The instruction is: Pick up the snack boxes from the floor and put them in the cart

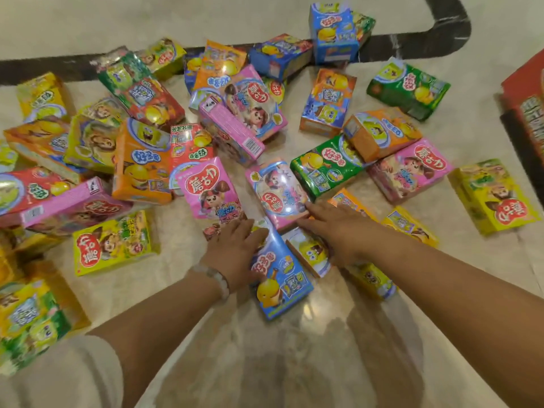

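Several colourful snack boxes lie scattered over the pale marble floor [265, 363]. My left hand [235, 248], a bead bracelet on its wrist, lies flat with straight fingers on the upper end of a blue box [282, 287], just below a pink box [207, 188]. My right hand [332, 228] stretches forward, its fingertips touching the lower edge of another pink box [276, 192]. The palm covers part of a small orange and white box [310, 254]. Neither hand grips anything. No cart is in view.
More boxes crowd the left side, with a yellow one [113, 244] nearest. A green box [326, 166] and yellow boxes [497, 195] lie to the right. A large red carton [527, 113] stands at the right edge. A dark floor band [447, 33] runs across the back.
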The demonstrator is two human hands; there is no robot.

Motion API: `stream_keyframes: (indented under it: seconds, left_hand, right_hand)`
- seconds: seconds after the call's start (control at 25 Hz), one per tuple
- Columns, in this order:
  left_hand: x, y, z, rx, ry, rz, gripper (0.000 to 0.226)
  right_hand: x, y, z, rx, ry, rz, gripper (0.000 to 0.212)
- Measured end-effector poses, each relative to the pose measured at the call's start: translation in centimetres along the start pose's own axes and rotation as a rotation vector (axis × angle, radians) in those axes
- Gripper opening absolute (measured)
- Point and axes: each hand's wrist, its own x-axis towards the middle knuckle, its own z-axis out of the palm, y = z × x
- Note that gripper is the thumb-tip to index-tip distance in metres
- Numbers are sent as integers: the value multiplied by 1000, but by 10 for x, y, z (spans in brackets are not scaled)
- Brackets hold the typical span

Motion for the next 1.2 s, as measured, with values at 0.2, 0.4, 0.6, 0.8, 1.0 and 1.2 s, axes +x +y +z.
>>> stream_keyframes:
  seconds: [0.2,0.4,0.6,0.8,1.0,1.2]
  left_hand:
    - [-1,-23,2,60,-26,87,81]
    - [-30,-16,23,-533,218,-207,90]
    - [-43,1,31,-1298,154,-572,49]
    - [-44,0,26,-1574,198,-554,44]
    - [-40,-9,-23,-1713,290,-387,62]
    - [-50,-12,-190,-1565,311,-124,41]
  right_hand:
    - [-6,-2,17,4,348,105,90]
    - [-15,-43,42,350,345,542,78]
    - [-5,-70,49,860,293,656,65]
    - [-14,-69,44,1365,375,579,36]
    - [-24,-62,0,1917,430,333,35]
    - [-60,-41,-155,1824,685,176,36]
